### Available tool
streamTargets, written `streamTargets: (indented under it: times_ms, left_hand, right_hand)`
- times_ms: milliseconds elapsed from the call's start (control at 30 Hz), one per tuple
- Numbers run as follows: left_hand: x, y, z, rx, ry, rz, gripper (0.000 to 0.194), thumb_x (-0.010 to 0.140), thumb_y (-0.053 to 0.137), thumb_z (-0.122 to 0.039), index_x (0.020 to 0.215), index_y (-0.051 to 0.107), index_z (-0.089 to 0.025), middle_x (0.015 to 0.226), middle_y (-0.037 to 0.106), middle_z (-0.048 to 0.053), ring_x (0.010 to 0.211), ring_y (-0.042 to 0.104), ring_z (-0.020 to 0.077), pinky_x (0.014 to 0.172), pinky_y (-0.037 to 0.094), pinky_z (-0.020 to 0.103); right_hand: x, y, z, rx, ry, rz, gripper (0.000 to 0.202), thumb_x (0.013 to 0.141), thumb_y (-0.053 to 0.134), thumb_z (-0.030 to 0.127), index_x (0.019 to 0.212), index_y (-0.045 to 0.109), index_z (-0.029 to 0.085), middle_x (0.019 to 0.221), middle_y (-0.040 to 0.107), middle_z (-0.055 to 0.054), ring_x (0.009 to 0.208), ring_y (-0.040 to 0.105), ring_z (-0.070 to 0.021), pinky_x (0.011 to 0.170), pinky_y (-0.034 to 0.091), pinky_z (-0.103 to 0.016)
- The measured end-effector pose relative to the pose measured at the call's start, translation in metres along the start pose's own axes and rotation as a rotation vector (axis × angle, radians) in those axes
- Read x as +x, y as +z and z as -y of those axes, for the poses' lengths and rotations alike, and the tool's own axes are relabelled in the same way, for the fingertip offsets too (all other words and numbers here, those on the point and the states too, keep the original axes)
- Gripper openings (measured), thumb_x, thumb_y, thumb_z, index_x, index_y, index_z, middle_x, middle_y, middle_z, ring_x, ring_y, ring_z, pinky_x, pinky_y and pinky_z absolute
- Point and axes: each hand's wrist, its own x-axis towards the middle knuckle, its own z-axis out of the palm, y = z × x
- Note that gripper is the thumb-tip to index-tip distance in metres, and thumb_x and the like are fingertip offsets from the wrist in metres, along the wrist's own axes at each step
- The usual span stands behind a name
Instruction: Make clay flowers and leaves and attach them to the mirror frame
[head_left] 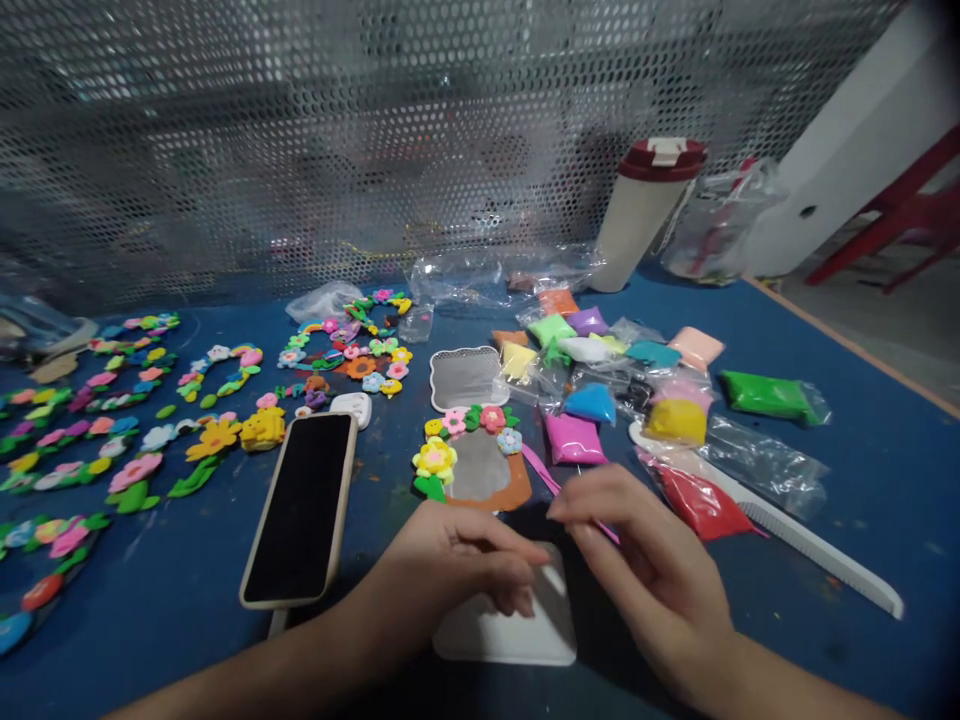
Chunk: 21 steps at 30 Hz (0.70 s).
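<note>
My left hand point(465, 565) hovers over a white rounded board point(525, 640), thumb and forefinger closed together. Whatever may sit between those fingertips is too small to make out. To its right, my right hand point(652, 580) is bent with its fingertips and thumb pinched close; anything in that pinch is hidden. A pink stick-like tool point(540, 468) lies on the table just behind the right fingertips. Beyond both hands rests a small mirror point(480, 465) framed with clay flowers and leaves, its lower rim orange-brown. A plain white-edged mirror point(469, 380) lies behind it.
Packets of coloured clay, such as magenta point(574, 440) and red point(701, 500), crowd the right beside a white comb point(817, 548). A phone point(301, 510) lies left, near flower-decorated frames point(217, 375). A tumbler point(645, 215) stands before the perforated metal panel point(300, 130).
</note>
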Motion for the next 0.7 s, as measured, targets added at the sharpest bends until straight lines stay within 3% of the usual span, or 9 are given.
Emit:
streamTargets:
  times_ms: [133, 300, 433, 533, 700]
  left_hand:
    - [0.003, -0.003, 0.000, -0.154, 0.034, -0.019, 0.025, 0.058, 0.079, -0.010, 0.081, 0.071, -0.015, 0.070, 0.072, -0.001, 0.064, 0.065, 0.0091, 0.064, 0.047, 0.018]
    - [-0.001, -0.005, -0.004, -0.137, 0.002, -0.079, 0.052, 0.059, 0.081, -0.016, 0.107, 0.062, -0.016, 0.068, 0.073, -0.002, 0.066, 0.067, 0.0111, 0.069, 0.047, 0.022]
    - [-0.004, -0.001, -0.008, -0.037, 0.013, -0.140, 0.052, 0.063, 0.076, -0.018, 0.113, 0.059, -0.017, 0.074, 0.073, -0.002, 0.073, 0.065, 0.0105, 0.074, 0.044, 0.021]
    - [-0.001, 0.002, -0.005, 0.095, 0.043, -0.153, 0.049, 0.068, 0.070, -0.020, 0.115, 0.057, -0.017, 0.076, 0.070, -0.003, 0.070, 0.061, 0.0108, 0.068, 0.043, 0.022]
    - [0.001, 0.004, -0.002, 0.351, 0.112, -0.200, 0.023, 0.072, 0.061, -0.023, 0.094, 0.061, -0.014, 0.065, 0.059, -0.003, 0.063, 0.052, 0.0118, 0.060, 0.037, 0.023]
  right_hand:
    - [0.000, 0.000, 0.006, -0.247, -0.298, 0.091, 0.034, 0.085, 0.052, 0.009, 0.117, 0.057, 0.017, 0.094, 0.064, -0.008, 0.085, 0.060, -0.0163, 0.070, 0.051, -0.029]
    - [0.005, 0.003, 0.005, -0.341, -0.315, 0.070, 0.018, 0.089, 0.054, 0.015, 0.100, 0.067, 0.018, 0.081, 0.067, -0.005, 0.072, 0.060, -0.0133, 0.059, 0.049, -0.025]
    - [0.003, 0.003, 0.000, -0.300, -0.245, 0.086, 0.015, 0.086, 0.058, 0.011, 0.095, 0.067, 0.017, 0.079, 0.065, -0.003, 0.071, 0.058, -0.0131, 0.061, 0.047, -0.026]
    - [0.003, 0.002, -0.003, -0.305, -0.267, 0.094, 0.017, 0.085, 0.055, 0.007, 0.098, 0.062, 0.016, 0.082, 0.064, -0.005, 0.073, 0.057, -0.0145, 0.063, 0.047, -0.028]
    - [0.005, 0.002, -0.006, -0.297, -0.221, 0.134, 0.017, 0.086, 0.044, 0.004, 0.093, 0.053, 0.016, 0.080, 0.061, -0.006, 0.072, 0.054, -0.0147, 0.062, 0.047, -0.025]
